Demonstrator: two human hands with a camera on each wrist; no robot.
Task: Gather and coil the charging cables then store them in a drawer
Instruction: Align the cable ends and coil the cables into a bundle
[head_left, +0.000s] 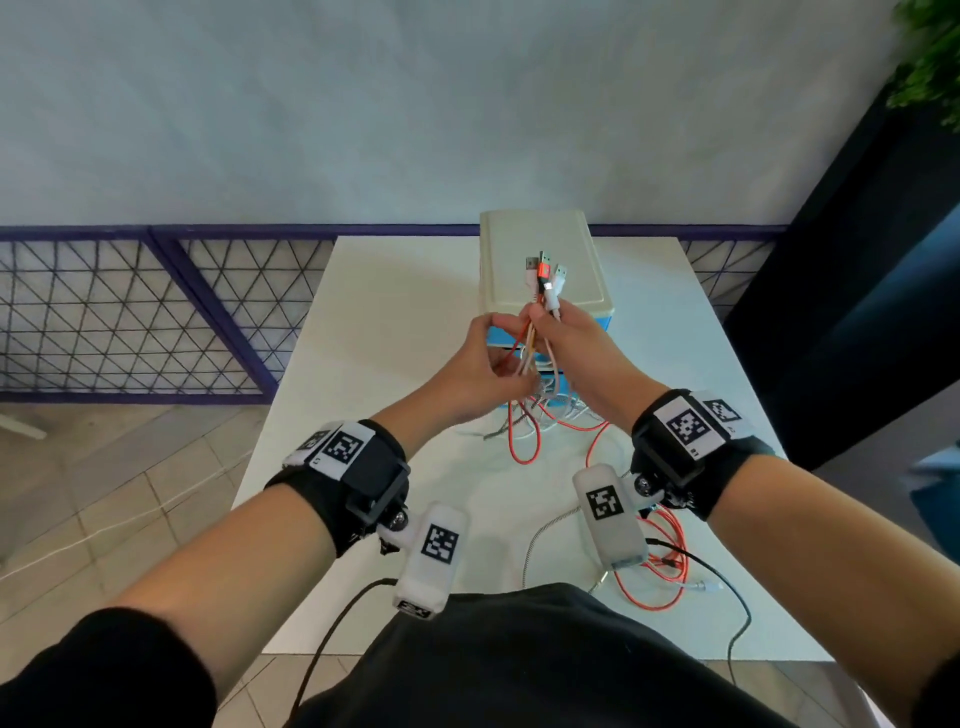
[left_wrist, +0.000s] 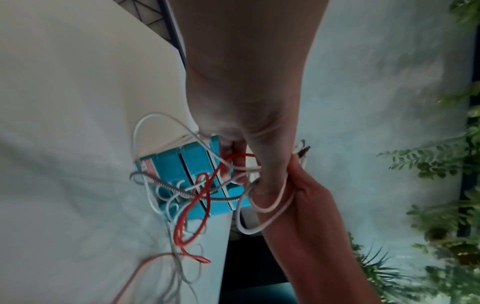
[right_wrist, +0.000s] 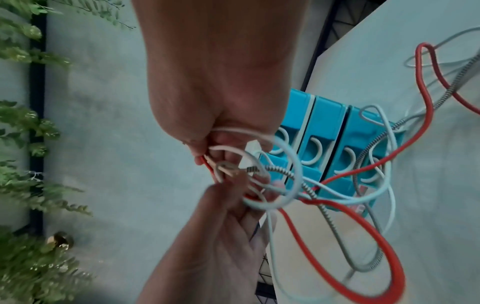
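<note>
While I watch from my station: both hands are raised over the white table (head_left: 395, 291), working one bunch of charging cables (head_left: 540, 291).
Right hand: my right hand (head_left: 566, 332) is curled around the bunch just below the plugs (head_left: 545, 267), which stand up together above the fist. I judge the ends are held level so the lengths can be wound as one.
Left hand: the left hand (head_left: 478, 358) sits just beside the right, slightly lower, fingers curled around the strands below the fist, probably to draw in the slack and form a loop.
Cables: red, white and braided grey strands hang from the hands to the table in loose loops; a red loop (right_wrist: 363, 236) and the braided grey strand (right_wrist: 283, 172) cross in front of the drawer fronts. More slack lies near the table's near edge (head_left: 660, 577).
Drawer unit: a small cream-topped chest (head_left: 540, 249) with blue drawers (right_wrist: 324, 133) stands at the table's back, directly behind the hands; the drawers look closed.
Stage: coiling hardly begun, I reckon; storing not yet done.
Risk: crossed strands may snag as the slack comes up.
</note>
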